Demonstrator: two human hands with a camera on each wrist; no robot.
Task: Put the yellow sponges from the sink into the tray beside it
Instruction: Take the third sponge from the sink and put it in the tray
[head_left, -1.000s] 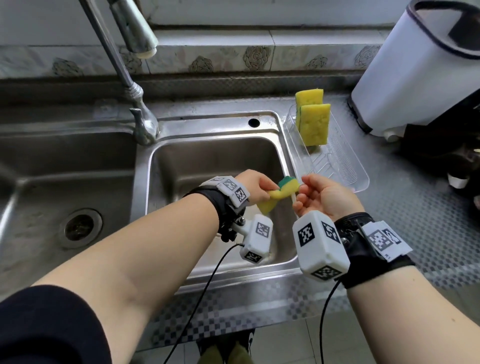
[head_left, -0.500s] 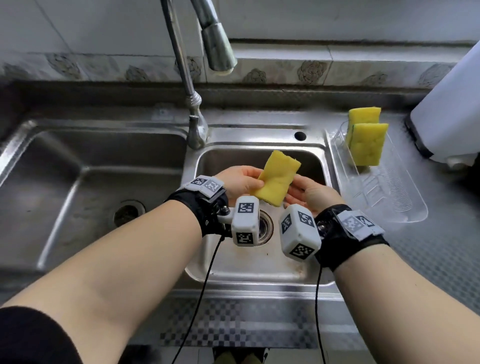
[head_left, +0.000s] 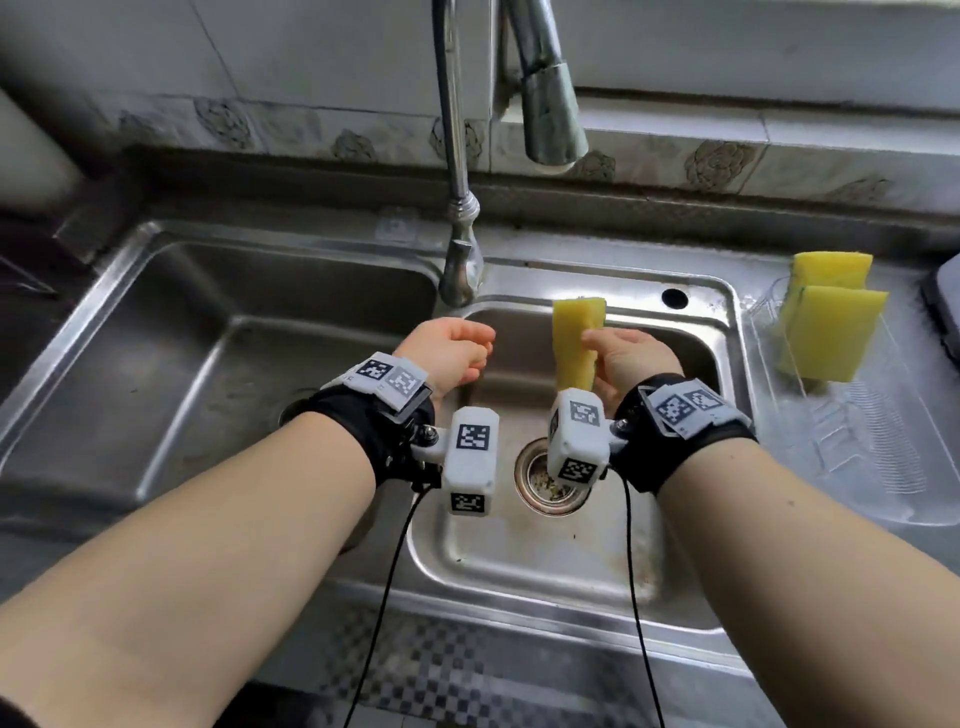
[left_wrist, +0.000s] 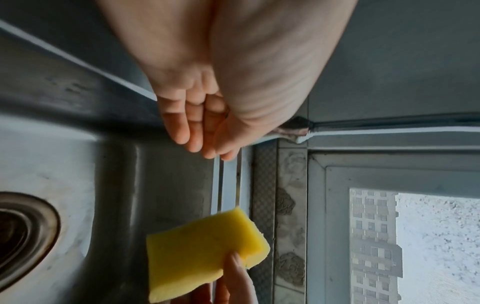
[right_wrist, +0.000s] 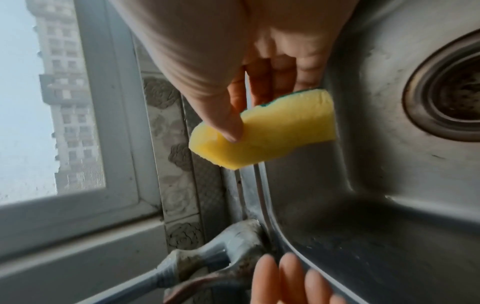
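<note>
Two steel basins make up the sink (head_left: 724, 332), set in a checker-patterned bench (head_left: 467, 670), with a tall faucet (head_left: 460, 218) rising between them. A clear ribbed tray (head_left: 852, 441) sits just right of the sink; two yellow sponges (head_left: 821, 332) stand on edge at its far end, leaning one against the other. Over the right basin, above the drain (head_left: 540, 475), the right hand (head_left: 631, 358) holds a third yellow sponge (head_left: 574, 338), its long axis running roughly upright in the head view, tilted a little. The wrist view shows the thumb pressed on its yellow face and the fingers (right_wrist: 283, 76) curled behind on the green scouring side, so the sponge is pinched near one end. The left hand (head_left: 452, 353) hangs beside it, apart from the sponge, its fingers (left_wrist: 182, 123) loosely bent together and holding nothing.
</note>
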